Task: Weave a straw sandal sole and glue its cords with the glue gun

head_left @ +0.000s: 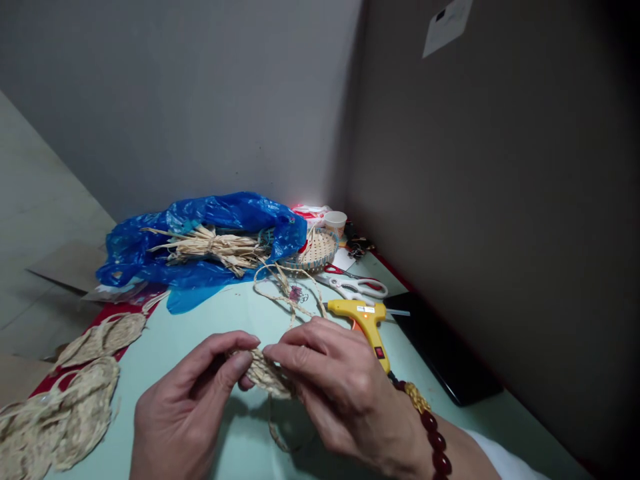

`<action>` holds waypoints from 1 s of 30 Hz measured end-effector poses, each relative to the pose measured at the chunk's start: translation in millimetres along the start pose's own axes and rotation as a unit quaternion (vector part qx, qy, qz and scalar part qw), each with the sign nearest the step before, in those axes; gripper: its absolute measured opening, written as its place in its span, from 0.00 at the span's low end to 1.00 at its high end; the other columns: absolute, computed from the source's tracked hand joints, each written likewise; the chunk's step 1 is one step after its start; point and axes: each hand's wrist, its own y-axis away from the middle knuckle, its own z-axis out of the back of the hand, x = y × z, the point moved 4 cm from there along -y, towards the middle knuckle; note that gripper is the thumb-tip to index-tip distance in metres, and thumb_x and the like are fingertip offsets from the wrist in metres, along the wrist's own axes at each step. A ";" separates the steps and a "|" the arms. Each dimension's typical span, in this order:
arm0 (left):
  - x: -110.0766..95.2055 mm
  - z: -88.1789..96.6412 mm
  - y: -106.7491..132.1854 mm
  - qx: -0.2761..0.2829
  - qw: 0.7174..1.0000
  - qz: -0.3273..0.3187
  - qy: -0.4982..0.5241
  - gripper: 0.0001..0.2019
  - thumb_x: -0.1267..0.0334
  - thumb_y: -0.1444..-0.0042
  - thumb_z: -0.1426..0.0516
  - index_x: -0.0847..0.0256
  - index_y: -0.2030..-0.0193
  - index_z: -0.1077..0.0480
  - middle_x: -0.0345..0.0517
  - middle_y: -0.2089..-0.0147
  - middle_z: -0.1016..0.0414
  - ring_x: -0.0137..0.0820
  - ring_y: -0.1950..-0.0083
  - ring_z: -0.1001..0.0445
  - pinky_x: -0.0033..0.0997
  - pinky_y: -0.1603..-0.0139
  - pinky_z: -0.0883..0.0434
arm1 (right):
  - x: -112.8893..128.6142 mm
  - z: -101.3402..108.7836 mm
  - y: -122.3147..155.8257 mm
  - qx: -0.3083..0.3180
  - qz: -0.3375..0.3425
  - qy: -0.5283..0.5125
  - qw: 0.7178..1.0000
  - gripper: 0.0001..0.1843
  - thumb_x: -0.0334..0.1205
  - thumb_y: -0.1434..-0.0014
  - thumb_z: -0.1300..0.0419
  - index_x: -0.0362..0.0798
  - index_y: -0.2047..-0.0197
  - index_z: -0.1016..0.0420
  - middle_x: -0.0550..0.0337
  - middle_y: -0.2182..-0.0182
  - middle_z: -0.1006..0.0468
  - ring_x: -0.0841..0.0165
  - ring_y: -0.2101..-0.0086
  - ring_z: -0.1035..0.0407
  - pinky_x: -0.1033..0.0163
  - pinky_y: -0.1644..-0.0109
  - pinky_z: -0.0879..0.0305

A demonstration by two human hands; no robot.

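Between my two hands is a small piece of braided straw [269, 377], held above the pale green table. My left hand [193, 393] pinches its left end between thumb and fingers. On the other end, my right hand [340, 387] is closed with thumb and forefinger against the braid; its lower fingers are partly hidden. A thin straw cord [274, 427] hangs below the piece, and another loop of cord [263, 283] lies beyond my hands. Close past my right hand lies a yellow hot glue gun [367, 317] with a glue stick in its back.
Woven straw soles [85, 413] lie at the left edge. Behind are a blue plastic bag [235, 207] with a bundle of dry straw [210, 247], a round woven basket [317, 253], a paper cup [335, 222] and white scissors [355, 287]. A black tablet-like slab [440, 347] lies right, beside a wall.
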 end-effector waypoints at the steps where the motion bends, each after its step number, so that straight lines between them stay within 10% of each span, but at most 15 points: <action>1: 2.1 0.3 -1.4 0.006 1.000 0.000 -0.005 0.08 0.52 0.55 0.33 0.50 0.70 0.18 0.39 0.67 0.16 0.31 0.74 0.24 0.22 0.71 0.27 | -0.5 -1.3 0.2 0.006 0.007 0.008 1.000 0.13 0.27 0.36 0.46 0.44 0.52 0.22 0.52 0.64 0.20 0.66 0.66 0.29 0.62 0.64 0.33; 9: 9.1 -7.6 -11.7 0.027 0.999 0.029 0.024 0.09 0.52 0.57 0.32 0.53 0.72 0.19 0.41 0.72 0.19 0.30 0.77 0.27 0.24 0.74 0.29 | -7.9 -12.5 2.2 0.066 -0.053 -0.002 0.996 0.12 0.35 0.35 0.42 0.45 0.49 0.25 0.52 0.59 0.22 0.63 0.60 0.30 0.59 0.56 0.32; 22: 19.5 -25.5 -11.3 0.112 0.970 0.098 0.192 0.16 0.48 0.47 0.38 0.60 0.66 0.19 0.46 0.66 0.19 0.33 0.66 0.27 0.27 0.67 0.30 | -15.6 -28.3 13.2 -0.038 -0.021 0.033 0.999 0.10 0.32 0.37 0.40 0.46 0.51 0.30 0.52 0.60 0.21 0.60 0.61 0.29 0.56 0.57 0.30; 30: 28.7 -3.6 -28.4 -0.014 0.984 0.058 0.171 0.12 0.54 0.51 0.35 0.59 0.64 0.21 0.36 0.73 0.27 0.23 0.75 0.35 0.21 0.71 0.35 | -13.5 -17.6 8.3 -0.081 -0.009 0.038 0.996 0.12 0.27 0.40 0.40 0.48 0.54 0.31 0.54 0.62 0.23 0.62 0.63 0.30 0.59 0.60 0.31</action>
